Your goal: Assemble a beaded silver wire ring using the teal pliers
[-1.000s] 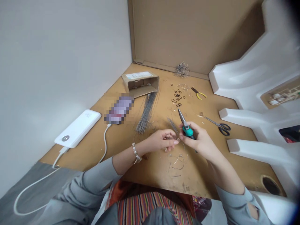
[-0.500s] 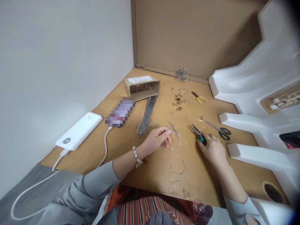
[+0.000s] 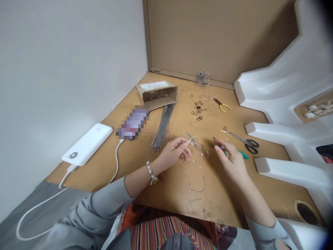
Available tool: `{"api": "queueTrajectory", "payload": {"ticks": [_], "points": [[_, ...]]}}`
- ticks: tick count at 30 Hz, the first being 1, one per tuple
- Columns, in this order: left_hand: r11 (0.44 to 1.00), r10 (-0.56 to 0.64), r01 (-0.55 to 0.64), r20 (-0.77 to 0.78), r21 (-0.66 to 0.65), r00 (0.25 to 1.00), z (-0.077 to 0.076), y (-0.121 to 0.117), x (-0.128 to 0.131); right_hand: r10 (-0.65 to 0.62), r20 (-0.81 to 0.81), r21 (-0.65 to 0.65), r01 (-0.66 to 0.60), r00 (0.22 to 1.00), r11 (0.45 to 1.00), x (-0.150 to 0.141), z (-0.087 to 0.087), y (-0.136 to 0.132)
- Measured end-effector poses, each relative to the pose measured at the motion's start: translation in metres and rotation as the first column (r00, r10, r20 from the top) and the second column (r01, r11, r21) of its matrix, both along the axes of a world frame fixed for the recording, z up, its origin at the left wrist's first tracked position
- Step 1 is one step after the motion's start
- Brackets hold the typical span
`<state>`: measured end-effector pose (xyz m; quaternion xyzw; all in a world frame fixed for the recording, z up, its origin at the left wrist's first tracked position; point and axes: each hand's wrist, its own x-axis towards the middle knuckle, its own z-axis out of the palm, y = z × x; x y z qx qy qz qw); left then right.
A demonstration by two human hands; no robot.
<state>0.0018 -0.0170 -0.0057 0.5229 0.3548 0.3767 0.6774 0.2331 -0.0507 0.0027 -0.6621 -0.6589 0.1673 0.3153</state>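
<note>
My left hand [image 3: 172,151] pinches a thin bent wire [image 3: 193,142] just above the cardboard work surface [image 3: 166,180]; the wire carries small clear beads and loops out to the right. My right hand [image 3: 230,160] hovers low with its fingers loosely stretched toward the wire. Teal-handled pliers [image 3: 243,154] lie on the surface under that hand, with the handle sticking out to its right. A bead bracelet is on my left wrist.
A bundle of straight wires [image 3: 162,127] and an open small carton [image 3: 156,94] lie behind my left hand. Black rings [image 3: 197,109], yellow pliers [image 3: 221,104], scissors [image 3: 246,142], a phone [image 3: 132,123] and a power bank [image 3: 87,143] lie around. White foam blocks [image 3: 286,104] stand on the right.
My right hand carried the teal pliers away from the wire, set them down to the right and let go. My left hand stayed on the wire.
</note>
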Motion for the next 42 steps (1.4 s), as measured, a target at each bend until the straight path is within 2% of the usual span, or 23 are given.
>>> {"api": "queueTrajectory", "payload": {"ticks": [1, 3, 5, 8, 12, 16, 20, 28, 35, 39, 42], "points": [[1.000, 0.007, -0.007, 0.006, 0.001, 1.000, -0.001, 0.000, 0.000, 0.048, -0.182, -0.125, -0.071, 0.982, 0.990, -0.009, 0.006, 0.001], [1.000, 0.019, -0.019, 0.021, 0.002, 1.000, -0.002, 0.001, 0.000, 0.104, -0.431, -0.314, -0.257, 0.896, 0.914, -0.025, 0.012, 0.004], [1.000, 0.023, -0.022, 0.030, -0.006, 0.999, -0.002, 0.003, 0.000, 0.071, -0.572, -0.376, -0.339, 0.817, 0.862, -0.036, 0.011, 0.008], [0.999, 0.020, -0.018, 0.034, -0.047, 0.999, 0.000, 0.005, -0.001, -0.015, -0.666, -0.400, -0.339, 0.746, 0.852, -0.039, 0.002, 0.010], [0.994, 0.027, -0.023, 0.036, -0.103, 0.999, 0.002, 0.007, -0.003, -0.039, -0.715, -0.398, -0.361, 0.698, 0.843, -0.032, -0.006, 0.009], [0.982, -0.007, 0.018, 0.060, -0.187, 0.998, 0.000, 0.009, -0.006, -0.027, -0.729, -0.414, -0.409, 0.684, 0.813, -0.030, -0.004, 0.007], [0.973, 0.002, 0.020, 0.095, -0.231, 0.995, -0.002, 0.012, -0.008, -0.051, -0.748, -0.416, -0.408, 0.662, 0.813, -0.032, -0.002, 0.005], [0.986, 0.000, 0.012, 0.068, -0.167, 0.998, -0.004, 0.016, -0.009, -0.046, -0.760, -0.394, -0.403, 0.648, 0.826, -0.030, -0.002, 0.005], [0.999, -0.011, 0.011, -0.007, -0.047, 1.000, -0.006, 0.017, -0.011, -0.030, -0.769, -0.420, -0.469, 0.638, 0.777, -0.034, -0.003, 0.003], [1.000, -0.010, 0.009, -0.052, -0.024, 0.999, -0.006, 0.017, -0.013, -0.002, -0.745, -0.407, -0.452, 0.667, 0.794, -0.035, -0.006, 0.003], [0.999, -0.050, 0.051, -0.075, 0.008, 0.996, -0.003, 0.016, -0.012, 0.022, -0.727, -0.391, -0.439, 0.687, 0.809, -0.036, -0.008, 0.002]]}}
